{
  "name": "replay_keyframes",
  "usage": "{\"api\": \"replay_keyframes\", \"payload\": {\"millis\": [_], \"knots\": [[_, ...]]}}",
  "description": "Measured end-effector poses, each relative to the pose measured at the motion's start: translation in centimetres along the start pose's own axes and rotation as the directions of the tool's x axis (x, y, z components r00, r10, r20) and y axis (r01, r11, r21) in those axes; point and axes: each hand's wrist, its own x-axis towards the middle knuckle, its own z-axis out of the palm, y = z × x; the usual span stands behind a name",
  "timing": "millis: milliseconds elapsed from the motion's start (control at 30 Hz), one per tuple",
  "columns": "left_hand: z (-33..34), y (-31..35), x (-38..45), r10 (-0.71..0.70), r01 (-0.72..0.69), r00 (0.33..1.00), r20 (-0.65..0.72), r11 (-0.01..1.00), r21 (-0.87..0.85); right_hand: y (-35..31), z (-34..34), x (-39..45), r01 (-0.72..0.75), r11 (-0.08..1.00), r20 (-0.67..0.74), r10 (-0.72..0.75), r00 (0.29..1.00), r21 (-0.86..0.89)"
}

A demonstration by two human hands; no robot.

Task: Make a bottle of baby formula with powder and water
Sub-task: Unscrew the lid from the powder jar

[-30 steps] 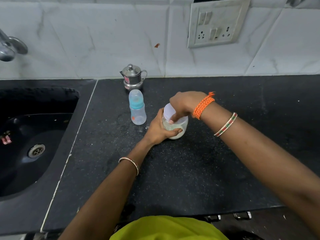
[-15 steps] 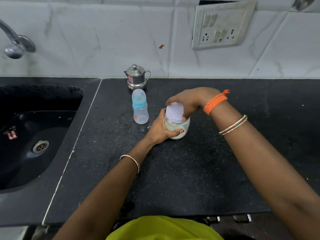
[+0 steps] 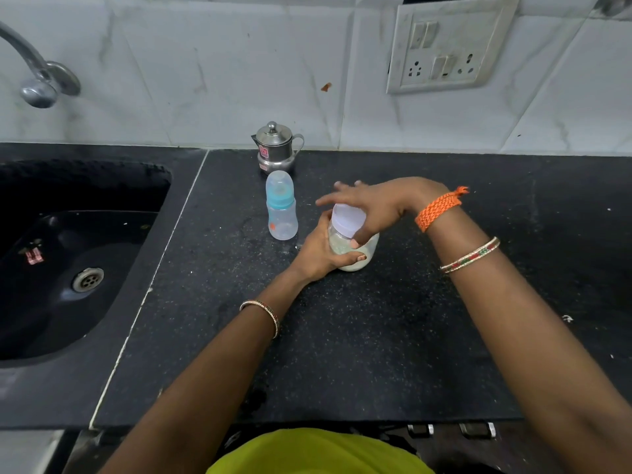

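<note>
A clear jar of pale powder [image 3: 366,251] stands on the black counter [image 3: 376,336], capped by a white lid [image 3: 347,218]. My left hand [image 3: 319,251] wraps around the jar's left side. My right hand [image 3: 376,205] sits over the lid, thumb against its near edge and fingers spread past the far side. To the jar's left stands a capped baby bottle [image 3: 281,206] with a teal collar and a clear dome cap; it looks empty.
A small steel pot with lid and handle [image 3: 275,148] stands behind the bottle by the tiled wall. A black sink [image 3: 68,268] with a tap [image 3: 37,77] lies to the left. A switch and socket plate [image 3: 448,49] hangs on the wall.
My right hand has turned on the lid, its fingers now spread out toward the far left. The left hand keeps its hold on the jar. The bottle has not moved.
</note>
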Motion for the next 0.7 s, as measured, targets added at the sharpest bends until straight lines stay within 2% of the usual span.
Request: {"api": "replay_keyframes", "payload": {"millis": [100, 133, 267, 367, 467, 600, 700], "knots": [[0.0, -0.4, 0.1, 0.013, -0.013, 1.000, 0.000, 1.000, 0.006, 0.0, 1.1, 0.8, -0.222, 0.975, -0.193, 0.219, 0.957, 0.008], [0.1, -0.5, 0.1, 0.014, -0.014, 1.000, 0.002, 1.000, 0.004, -0.2, 1.4, 1.1, -0.254, 0.967, -0.223, 0.248, 0.943, 0.005], [-0.1, -0.5, 0.7, 0.001, -0.001, 1.000, 0.001, 1.000, 0.015, -0.3, 1.7, 1.7, -0.100, 0.995, -0.309, 0.099, 0.946, 0.012], [-0.7, -0.3, 1.8, -0.003, 0.003, 1.000, -0.010, 1.000, 0.026, 0.5, 2.0, 2.0, -0.013, 0.996, -0.433, 0.050, 0.900, 0.088], [-0.9, -0.1, 2.4, -0.013, 0.014, 1.000, -0.016, 0.999, 0.039, 1.5, 3.1, 2.0, 0.050, 0.977, -0.533, 0.070, 0.843, 0.207], [-0.8, 0.5, 2.4, -0.020, 0.020, 1.000, -0.003, 1.000, 0.024, 2.0, 4.8, 1.1, 0.086, 0.936, -0.667, 0.176, 0.724, 0.340], [-1.1, 0.6, 2.2, -0.021, 0.020, 1.000, 0.018, 0.998, 0.054, 1.6, 6.6, 0.5, 0.055, 0.940, -0.792, 0.250, 0.557, 0.336]]}}
